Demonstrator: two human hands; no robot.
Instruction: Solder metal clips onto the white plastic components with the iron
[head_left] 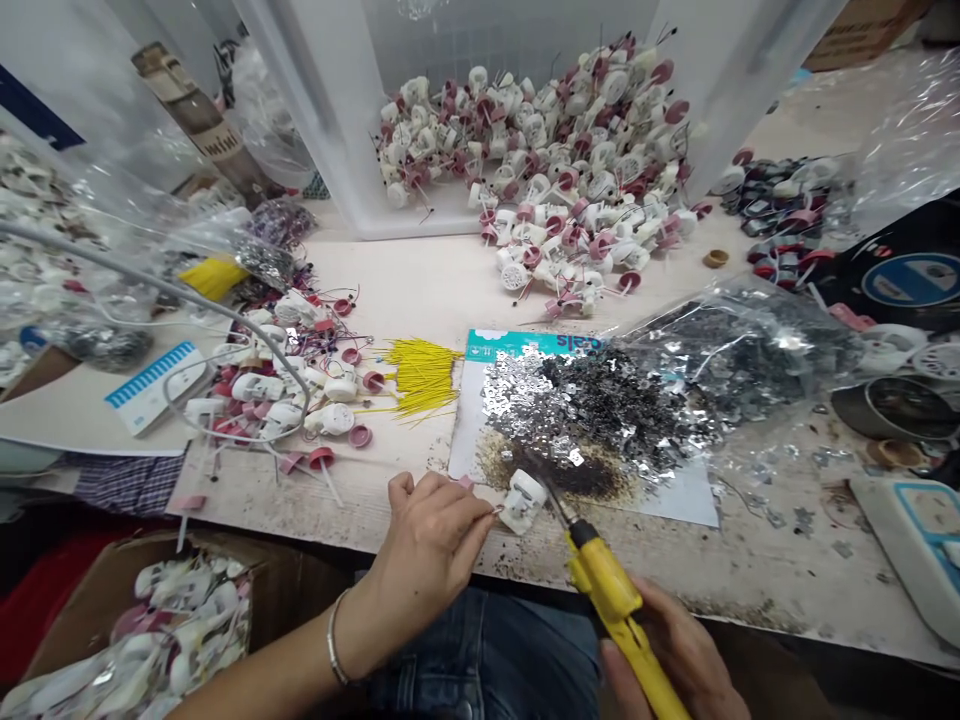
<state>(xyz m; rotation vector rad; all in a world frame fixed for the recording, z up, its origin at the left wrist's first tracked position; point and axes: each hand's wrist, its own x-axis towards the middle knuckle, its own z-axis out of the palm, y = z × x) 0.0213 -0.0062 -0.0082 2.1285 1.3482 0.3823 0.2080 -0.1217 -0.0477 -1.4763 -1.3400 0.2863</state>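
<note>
My left hand [431, 530] is closed in a pinch at the near edge of the table. Its fingertips meet the side of a small white plastic part [523, 502], where a thin reddish bit shows. In my right hand [679, 650] is a yellow electric screwdriver [611, 585], its metal tip pointing up and left over a heap of tiny brown pieces [592, 470], perhaps screws. Beyond lie many silvery metal plates [517, 385] and dark ones [615, 400] on a white and teal sheet [487, 345]. Whether the tip touches the heap I cannot tell.
A translucent bin [360, 215] spills white and pink parts [577, 200] at the back. Left are yellow wires [421, 375], loose assemblies [334, 385] and a grey cable [289, 365]. A plastic bag [750, 340] lies right; a carton [274, 590] stands below left.
</note>
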